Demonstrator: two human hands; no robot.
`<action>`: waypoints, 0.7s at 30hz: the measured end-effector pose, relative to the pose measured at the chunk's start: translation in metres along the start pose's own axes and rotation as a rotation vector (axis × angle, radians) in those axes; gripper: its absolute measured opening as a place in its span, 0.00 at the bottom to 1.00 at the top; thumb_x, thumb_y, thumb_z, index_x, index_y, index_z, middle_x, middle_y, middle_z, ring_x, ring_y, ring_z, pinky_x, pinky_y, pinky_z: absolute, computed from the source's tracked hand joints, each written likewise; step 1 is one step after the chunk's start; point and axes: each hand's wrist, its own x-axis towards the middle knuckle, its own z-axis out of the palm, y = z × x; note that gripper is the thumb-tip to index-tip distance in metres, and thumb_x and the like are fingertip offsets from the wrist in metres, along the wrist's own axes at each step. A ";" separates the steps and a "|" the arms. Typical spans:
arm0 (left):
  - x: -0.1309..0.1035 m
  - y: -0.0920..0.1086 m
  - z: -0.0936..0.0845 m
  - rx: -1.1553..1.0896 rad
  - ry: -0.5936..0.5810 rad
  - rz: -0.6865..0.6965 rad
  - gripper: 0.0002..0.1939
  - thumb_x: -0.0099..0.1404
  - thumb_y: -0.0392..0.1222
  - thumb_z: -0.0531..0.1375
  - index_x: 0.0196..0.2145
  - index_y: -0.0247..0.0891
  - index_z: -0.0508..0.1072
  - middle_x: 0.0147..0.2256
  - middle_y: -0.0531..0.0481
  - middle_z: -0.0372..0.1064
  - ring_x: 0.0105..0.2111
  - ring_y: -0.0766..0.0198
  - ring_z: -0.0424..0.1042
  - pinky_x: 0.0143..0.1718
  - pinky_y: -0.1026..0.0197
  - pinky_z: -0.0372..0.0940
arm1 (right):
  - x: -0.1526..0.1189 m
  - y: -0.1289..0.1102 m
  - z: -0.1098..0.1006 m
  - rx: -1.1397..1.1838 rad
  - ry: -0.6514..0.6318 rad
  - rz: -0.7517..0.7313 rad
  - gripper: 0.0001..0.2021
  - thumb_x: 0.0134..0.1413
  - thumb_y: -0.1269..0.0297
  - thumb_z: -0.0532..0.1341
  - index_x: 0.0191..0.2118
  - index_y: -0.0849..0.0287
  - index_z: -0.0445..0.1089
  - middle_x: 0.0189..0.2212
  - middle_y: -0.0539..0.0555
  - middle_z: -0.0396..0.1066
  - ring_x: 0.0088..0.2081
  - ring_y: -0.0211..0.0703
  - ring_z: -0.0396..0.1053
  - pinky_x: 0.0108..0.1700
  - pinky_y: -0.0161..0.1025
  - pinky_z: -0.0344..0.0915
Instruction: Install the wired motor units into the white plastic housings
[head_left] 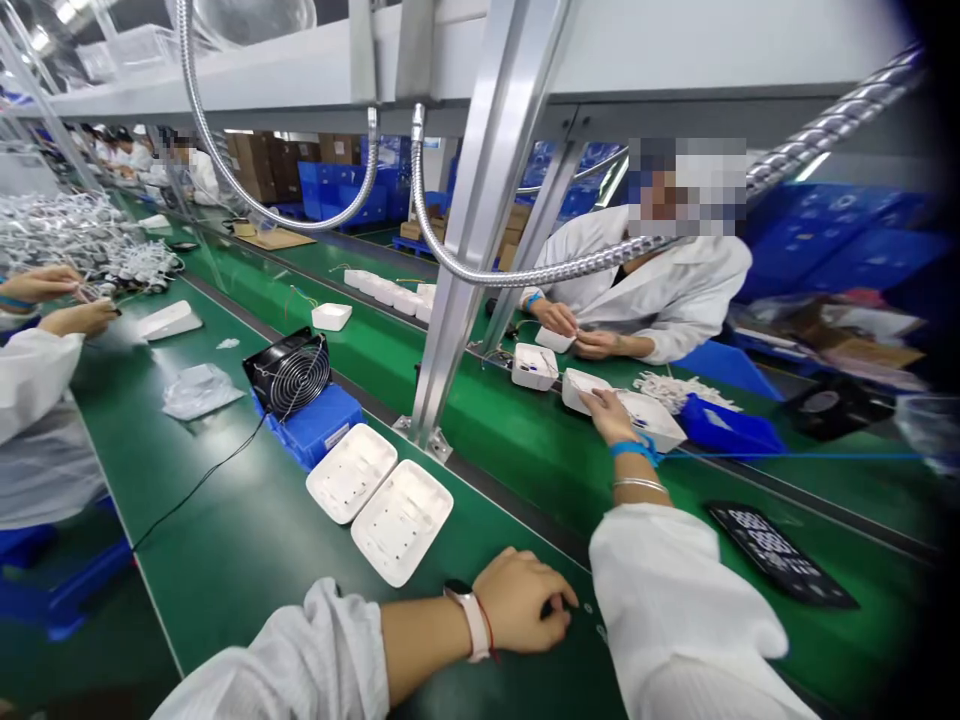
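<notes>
My left hand (525,603) rests over the green table near its front edge, fingers curled and apart with nothing between them, beside a few small rings (588,608). My right hand (609,412) reaches across the green belt (495,430), its fingers on the rim of a white casing (579,388) in a row on the far side. Another white casing (656,425) lies just right of that hand, and one more (535,367) stands to its left. Two open white casings (352,472) (403,522) lie side by side on the near table, left of my left hand.
A black fan (289,372) stands on a blue box (319,425). A metal post (480,200) rises mid-view, with hanging metal hoses. A co-worker (645,270) sits opposite; another person's hands (79,318) are at left. A black panel (780,555) lies on the belt.
</notes>
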 end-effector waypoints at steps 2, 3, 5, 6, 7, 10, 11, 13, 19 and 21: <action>-0.001 0.001 -0.002 0.015 -0.011 0.003 0.09 0.58 0.40 0.58 0.38 0.42 0.71 0.34 0.56 0.74 0.36 0.62 0.68 0.37 0.61 0.57 | -0.008 0.003 -0.007 0.001 -0.029 0.001 0.21 0.47 0.54 0.57 0.45 0.60 0.69 0.51 0.63 0.63 0.54 0.56 0.59 0.54 0.50 0.55; -0.002 0.002 -0.003 0.020 -0.013 0.006 0.09 0.58 0.40 0.57 0.39 0.42 0.71 0.34 0.56 0.74 0.37 0.62 0.68 0.37 0.61 0.57 | -0.013 0.005 -0.011 0.002 -0.045 0.000 0.21 0.47 0.55 0.58 0.46 0.59 0.69 0.52 0.63 0.62 0.54 0.56 0.59 0.54 0.49 0.55; -0.003 0.002 -0.004 0.022 -0.008 0.015 0.09 0.59 0.39 0.56 0.39 0.42 0.71 0.35 0.57 0.74 0.37 0.62 0.68 0.38 0.61 0.58 | -0.024 0.010 -0.020 0.005 -0.081 -0.005 0.20 0.48 0.57 0.59 0.47 0.59 0.68 0.53 0.61 0.62 0.53 0.54 0.61 0.53 0.47 0.57; -0.004 0.002 -0.004 0.022 -0.001 0.021 0.09 0.59 0.39 0.55 0.39 0.42 0.71 0.35 0.57 0.74 0.37 0.63 0.68 0.38 0.61 0.58 | -0.030 0.013 -0.026 0.005 -0.102 -0.010 0.21 0.48 0.57 0.58 0.48 0.59 0.67 0.53 0.61 0.63 0.52 0.53 0.63 0.52 0.46 0.59; -0.004 0.002 -0.004 0.020 0.005 0.027 0.09 0.60 0.38 0.55 0.39 0.42 0.71 0.34 0.57 0.74 0.37 0.63 0.68 0.39 0.60 0.58 | -0.035 0.017 -0.032 0.003 -0.122 -0.014 0.21 0.49 0.58 0.58 0.49 0.59 0.66 0.52 0.60 0.64 0.51 0.51 0.64 0.51 0.45 0.60; -0.004 0.002 -0.003 0.003 0.024 0.035 0.10 0.60 0.37 0.54 0.39 0.42 0.71 0.34 0.56 0.74 0.37 0.62 0.67 0.39 0.60 0.58 | -0.045 0.029 -0.049 -0.022 -0.182 -0.007 0.21 0.50 0.58 0.59 0.49 0.61 0.67 0.48 0.59 0.68 0.46 0.49 0.68 0.48 0.44 0.63; -0.004 0.002 -0.003 -0.007 0.030 0.033 0.10 0.60 0.37 0.54 0.38 0.42 0.71 0.33 0.56 0.74 0.37 0.62 0.67 0.39 0.60 0.58 | -0.046 0.033 -0.053 -0.034 -0.198 0.001 0.20 0.50 0.58 0.59 0.47 0.62 0.68 0.47 0.59 0.69 0.44 0.49 0.69 0.48 0.44 0.64; -0.003 0.002 -0.002 -0.031 0.042 0.033 0.09 0.60 0.36 0.55 0.38 0.42 0.71 0.33 0.55 0.73 0.37 0.62 0.67 0.39 0.59 0.58 | -0.045 0.037 -0.055 -0.062 -0.220 0.023 0.17 0.50 0.58 0.59 0.44 0.62 0.70 0.43 0.59 0.71 0.42 0.48 0.69 0.46 0.44 0.64; -0.002 0.001 0.001 -0.076 0.054 0.041 0.09 0.58 0.35 0.55 0.37 0.41 0.71 0.32 0.55 0.72 0.37 0.62 0.67 0.40 0.59 0.58 | -0.023 0.027 -0.026 -0.145 -0.230 0.061 0.15 0.51 0.58 0.58 0.38 0.64 0.73 0.38 0.59 0.73 0.43 0.50 0.69 0.48 0.44 0.62; -0.002 0.002 0.002 -0.087 0.057 0.037 0.09 0.58 0.35 0.55 0.37 0.42 0.71 0.32 0.55 0.72 0.36 0.62 0.67 0.40 0.59 0.58 | -0.013 0.020 -0.015 -0.166 -0.217 0.066 0.15 0.51 0.58 0.58 0.38 0.64 0.73 0.39 0.59 0.73 0.44 0.51 0.68 0.50 0.45 0.60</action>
